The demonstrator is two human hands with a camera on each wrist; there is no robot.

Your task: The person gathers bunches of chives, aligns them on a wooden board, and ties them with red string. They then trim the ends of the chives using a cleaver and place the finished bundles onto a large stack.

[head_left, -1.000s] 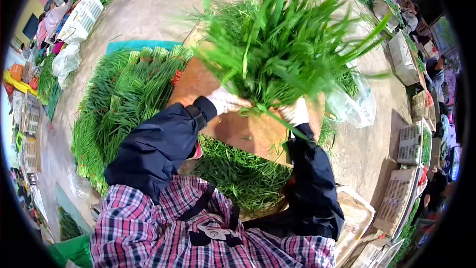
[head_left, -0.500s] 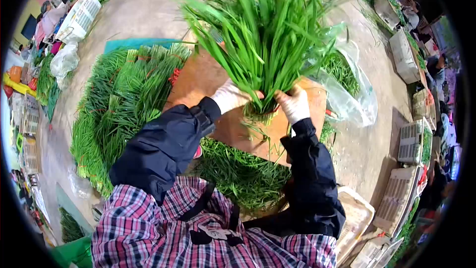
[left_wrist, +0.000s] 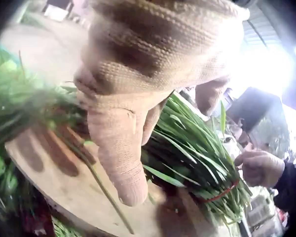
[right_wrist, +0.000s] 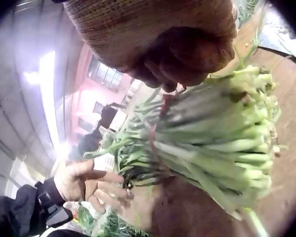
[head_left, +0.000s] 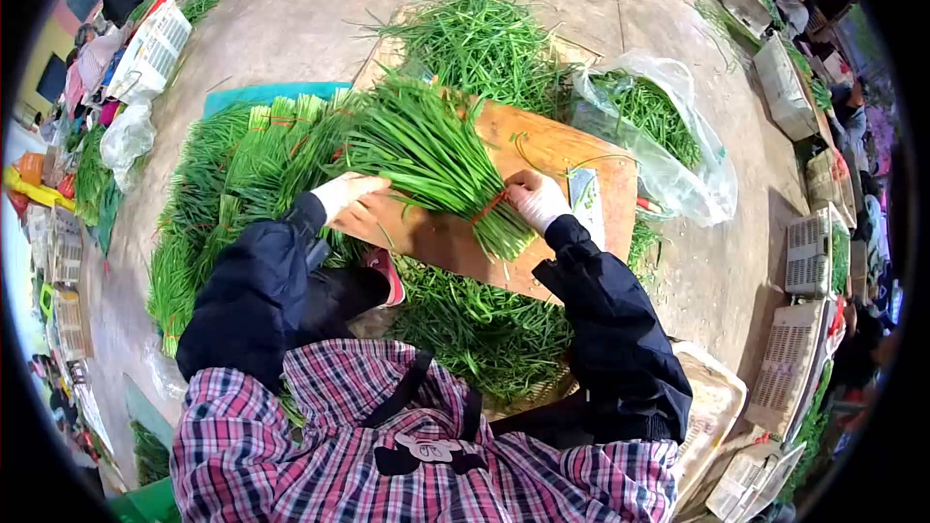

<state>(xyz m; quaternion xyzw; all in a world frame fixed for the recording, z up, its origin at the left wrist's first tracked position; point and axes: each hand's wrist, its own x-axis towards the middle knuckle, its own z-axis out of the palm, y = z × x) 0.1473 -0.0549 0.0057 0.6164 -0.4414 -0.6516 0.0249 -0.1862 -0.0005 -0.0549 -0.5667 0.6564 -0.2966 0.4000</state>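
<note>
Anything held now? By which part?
The right hand appears to pinch the red band around the green bundle, near its stem ends; the left hand grips nothing.

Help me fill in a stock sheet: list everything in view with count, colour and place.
Greens bundle: one, green, on the board
Red tie: one, red, around that bundle
Board: one, brown, centre
Flat item: one, silvery, on the board's right
Tied bundles: several, green, left of board
Loose heaps: several, green, beyond and below board
Clear bag: one, transparent, right of board
Teal sheet: one, teal, beyond tied bundles
Crates: several, whitish, both edges
Tray: one, whitish, lower right
White bag: one, whitish, left edge
Other people: count unclear, varied, edges
Shoe: one, red, below board
Checked garment: one, mostly pink, bottom
Sleeves: two, navy, both arms
Left hand: one, pale-gloved, by the bundle's leaves
Right hand: one, pale-gloved, at the red tie
</note>
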